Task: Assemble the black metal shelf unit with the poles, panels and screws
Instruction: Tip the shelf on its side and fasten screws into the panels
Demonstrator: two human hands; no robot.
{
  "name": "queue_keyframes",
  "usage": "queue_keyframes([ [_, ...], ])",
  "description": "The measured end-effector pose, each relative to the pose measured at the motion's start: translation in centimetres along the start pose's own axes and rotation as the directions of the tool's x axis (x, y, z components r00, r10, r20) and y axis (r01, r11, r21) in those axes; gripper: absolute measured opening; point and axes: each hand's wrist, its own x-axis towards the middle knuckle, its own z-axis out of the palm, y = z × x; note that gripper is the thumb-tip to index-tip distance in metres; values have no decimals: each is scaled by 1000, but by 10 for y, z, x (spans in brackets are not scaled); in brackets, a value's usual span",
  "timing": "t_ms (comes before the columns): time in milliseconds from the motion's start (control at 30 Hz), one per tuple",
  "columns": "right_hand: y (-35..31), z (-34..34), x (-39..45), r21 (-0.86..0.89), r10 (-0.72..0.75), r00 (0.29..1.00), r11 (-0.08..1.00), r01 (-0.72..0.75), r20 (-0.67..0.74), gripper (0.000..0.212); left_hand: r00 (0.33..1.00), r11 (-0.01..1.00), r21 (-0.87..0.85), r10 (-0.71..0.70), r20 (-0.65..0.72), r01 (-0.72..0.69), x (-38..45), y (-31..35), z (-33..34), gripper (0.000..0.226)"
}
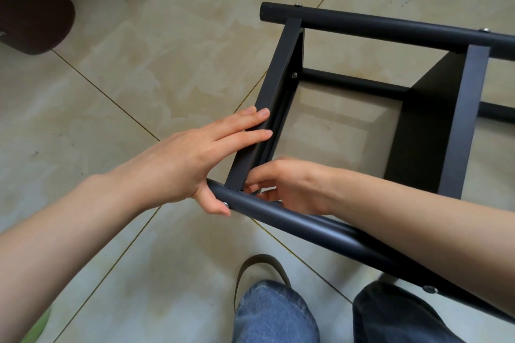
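Fingers (250, 122) of my left hand (178, 164) lie flat, steadying the black metal end panel (267, 108), thumb on the silver screw (225, 205). My right hand (287, 186) pinches something tiny inside the near black round pole (306, 227), probably a nut.

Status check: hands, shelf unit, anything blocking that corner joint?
Left hand flat on end panel, thumb on screw in near pole. Right hand pinching a small part inside the corner. Nothing blocking seen.

Left hand (192, 159) palm down, fingers straight and spread, thumb hooked downward, bare forearm reaching in from lower left, right hand (289, 189) turned inward, fingers curled in a pinch at the fingertips, what they pinch hidden, bare forearm entering from right
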Motion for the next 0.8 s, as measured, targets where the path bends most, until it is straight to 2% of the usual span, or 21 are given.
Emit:
queue_keyframes([
  [200, -1, -1, 0, -88, -27, 999, 996, 24, -24, 6, 1000, 1000, 1, -8, 8, 8, 0, 1, 0, 127],
  [300, -2, -5, 0, -27, -24, 1000, 999, 24, 17, 19, 1000, 1000, -7, -13, 17, 13, 0, 2, 0, 126],
  [400, 0, -7, 0, -37, -54, 997, 998, 56, 47, 10, 1000, 1000, -9, -8, 20, 8, 0, 2, -1, 124],
  [800, -2, -1, -2, -44, -42, 999, 998, 44, 31, 11, 999, 1000, -2, -17, 38, 17, 1, -1, 0, 126],
])
